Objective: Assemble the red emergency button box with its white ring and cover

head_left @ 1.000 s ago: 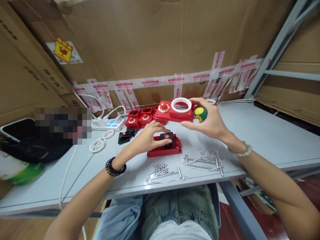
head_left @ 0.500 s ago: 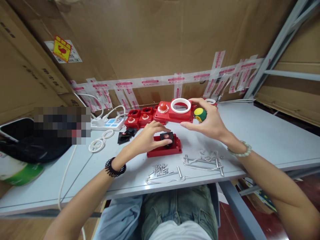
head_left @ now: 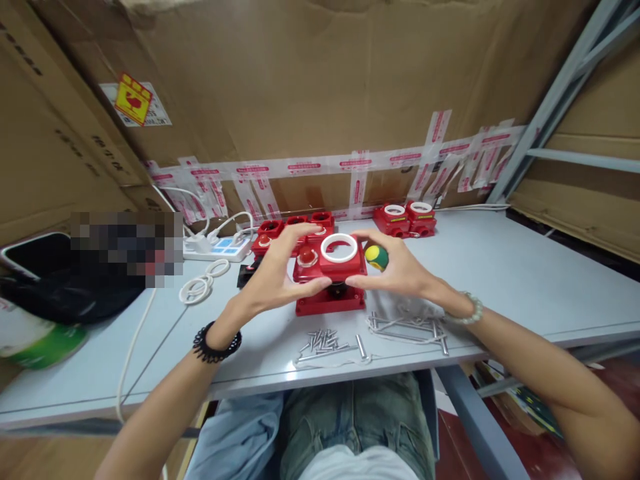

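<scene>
Since the earlier frames the red cover (head_left: 330, 261) has come down from its raised place near the back of the bench (head_left: 525, 280) and now sits over the red base (head_left: 330, 303), and the left hand (head_left: 273, 280) has left the base top to take the cover's left side. The right hand (head_left: 400, 270) grips the cover's right side, thumb below and fingers above; its grip also keeps a yellow-green ball (head_left: 376, 257) just beside the cover's right edge. The left grip is closed on the cover likewise, thumb under, fingers over the far edge. The cover carries a white ring (head_left: 339, 247) and a red button (head_left: 307, 255) to the ring's left. Whether cover and base are fully seated cannot be told (a dark part shows between them).

In front of the base lie loose screws (head_left: 323, 341). Behind it stand more red housings (head_left: 295, 223); further right, two with white rings (head_left: 406, 219). Left of the base lie white rings (head_left: 203, 283) and a power strip (head_left: 215, 248).
</scene>
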`<state>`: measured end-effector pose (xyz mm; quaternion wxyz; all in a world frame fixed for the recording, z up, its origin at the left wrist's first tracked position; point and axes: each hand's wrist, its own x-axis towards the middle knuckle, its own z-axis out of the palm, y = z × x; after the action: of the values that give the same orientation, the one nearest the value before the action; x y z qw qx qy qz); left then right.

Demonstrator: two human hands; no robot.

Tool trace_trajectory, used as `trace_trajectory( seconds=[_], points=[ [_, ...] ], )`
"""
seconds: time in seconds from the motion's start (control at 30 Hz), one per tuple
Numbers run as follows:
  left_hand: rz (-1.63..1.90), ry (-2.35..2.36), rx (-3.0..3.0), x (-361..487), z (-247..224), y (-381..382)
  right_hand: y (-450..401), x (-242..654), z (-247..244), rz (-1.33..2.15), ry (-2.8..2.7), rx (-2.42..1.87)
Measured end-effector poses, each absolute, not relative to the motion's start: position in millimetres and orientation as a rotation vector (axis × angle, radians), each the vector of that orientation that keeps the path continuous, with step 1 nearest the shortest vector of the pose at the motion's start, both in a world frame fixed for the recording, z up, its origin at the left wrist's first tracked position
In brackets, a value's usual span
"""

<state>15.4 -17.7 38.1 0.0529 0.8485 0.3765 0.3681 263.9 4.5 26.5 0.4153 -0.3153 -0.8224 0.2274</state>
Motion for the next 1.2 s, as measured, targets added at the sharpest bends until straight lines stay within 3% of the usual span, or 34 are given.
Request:
trace_trajectory(
  seconds=[0.13, 0.37, 0.63, 1.2],
  points=[
    [0.964, 1.129, 2.542, 24, 35, -17, 1, 260, 22, 0.571, -2.121, -0.813],
    [0.953, 1.101, 2.554, 20, 27, -12, 2, 265, 32, 0.248, -2.247, -0.637],
    [0.797, 1.120, 2.607, 20, 18, -11, 2, 258, 49, 0.341, -2.565, -0.821],
    [0.695, 1.054, 2.582, 20, 5, -7, -4, 256, 51, 0.384, -2.632, -0.966]
  ],
)
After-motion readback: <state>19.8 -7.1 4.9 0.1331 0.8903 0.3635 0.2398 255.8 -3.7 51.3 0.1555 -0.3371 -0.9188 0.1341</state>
